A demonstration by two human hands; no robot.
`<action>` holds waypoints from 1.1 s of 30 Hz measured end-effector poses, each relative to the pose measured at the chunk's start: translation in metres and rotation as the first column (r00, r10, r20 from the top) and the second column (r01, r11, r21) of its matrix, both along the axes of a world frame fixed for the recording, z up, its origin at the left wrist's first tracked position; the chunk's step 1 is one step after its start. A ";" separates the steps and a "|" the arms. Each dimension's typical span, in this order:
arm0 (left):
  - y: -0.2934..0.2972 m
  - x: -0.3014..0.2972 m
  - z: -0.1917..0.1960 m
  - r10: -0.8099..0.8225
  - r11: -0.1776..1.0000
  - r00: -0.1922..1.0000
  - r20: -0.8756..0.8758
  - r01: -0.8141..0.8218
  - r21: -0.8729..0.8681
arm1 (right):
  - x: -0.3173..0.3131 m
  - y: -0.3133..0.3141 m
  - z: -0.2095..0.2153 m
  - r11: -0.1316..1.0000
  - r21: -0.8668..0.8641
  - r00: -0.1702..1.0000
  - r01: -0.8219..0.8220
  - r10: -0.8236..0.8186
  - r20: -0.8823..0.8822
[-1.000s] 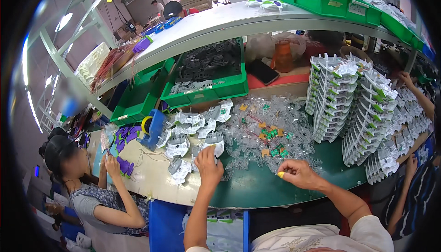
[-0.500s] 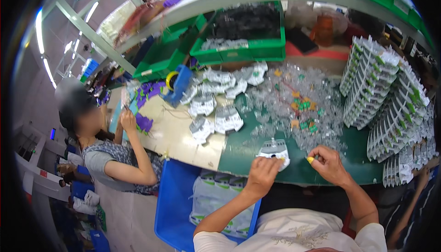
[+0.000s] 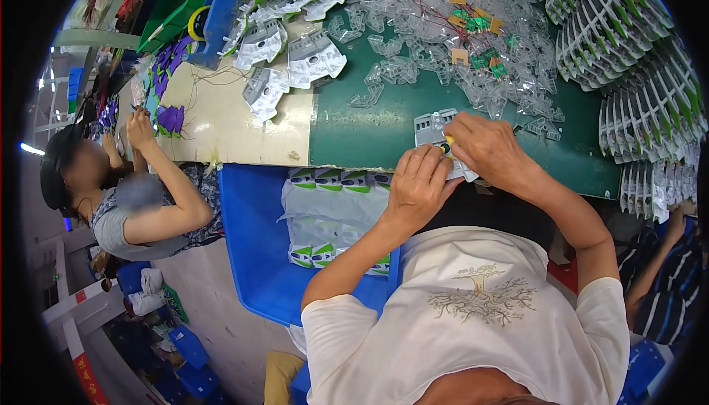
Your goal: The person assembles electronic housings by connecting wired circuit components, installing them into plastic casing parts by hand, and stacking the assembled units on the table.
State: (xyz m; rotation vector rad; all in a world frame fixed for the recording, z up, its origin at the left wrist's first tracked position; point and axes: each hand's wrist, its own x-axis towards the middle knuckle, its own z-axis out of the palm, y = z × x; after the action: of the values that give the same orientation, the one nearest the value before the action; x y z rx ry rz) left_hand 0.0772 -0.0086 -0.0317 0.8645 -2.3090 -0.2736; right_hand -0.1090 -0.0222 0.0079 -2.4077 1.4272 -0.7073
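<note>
Close in, at two o'clock from the view's centre, a grey-and-white plastic housing [image 3: 426, 130] lies partly hidden: the left hand [image 3: 417, 187] covers its near-left edge, its fingers curled and grasping it. The right hand [image 3: 491, 150] is bent over the housing's right side, fingers drawn in narrowly, with yellow at a fingertip; whether it pinches anything cannot be told. At eight o'clock, the blue bin [image 3: 255, 257] is partly covered by the left arm. Farther off, clear plastic parts [image 3: 436, 58] heap up at one o'clock, too tangled to separate; at two, stacked housings [image 3: 613, 28] run out of sight at the rim.
</note>
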 end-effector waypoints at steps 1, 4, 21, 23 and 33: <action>0.001 0.000 0.002 -0.003 1.000 1.000 -0.002 0.003 0.008 | 0.000 -0.001 -0.001 1.000 -0.003 1.000 -0.004 0.004 0.002; -0.005 0.004 0.012 -0.046 0.989 0.993 -0.104 0.060 0.138 | -0.004 0.001 0.001 0.994 0.073 0.988 -0.087 0.095 -0.118; -0.088 0.028 0.020 0.012 0.991 0.997 -0.075 -0.002 0.136 | -0.021 0.026 0.007 0.992 0.126 0.996 -0.025 0.035 -0.078; -0.071 0.030 0.013 -0.016 0.999 0.998 -0.053 0.019 0.048 | -0.022 0.029 0.009 0.989 0.143 0.996 -0.024 0.036 -0.078; -0.043 0.029 0.022 0.119 0.966 0.993 0.009 -0.118 0.228 | -0.026 0.030 0.003 0.994 0.111 0.996 0.008 0.002 -0.092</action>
State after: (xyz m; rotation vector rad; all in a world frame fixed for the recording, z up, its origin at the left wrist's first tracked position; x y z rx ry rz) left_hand 0.1058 -0.0514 -0.0092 1.1104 -2.2397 -0.4954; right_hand -0.1351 0.0077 0.0112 -2.3809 1.4642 -0.5089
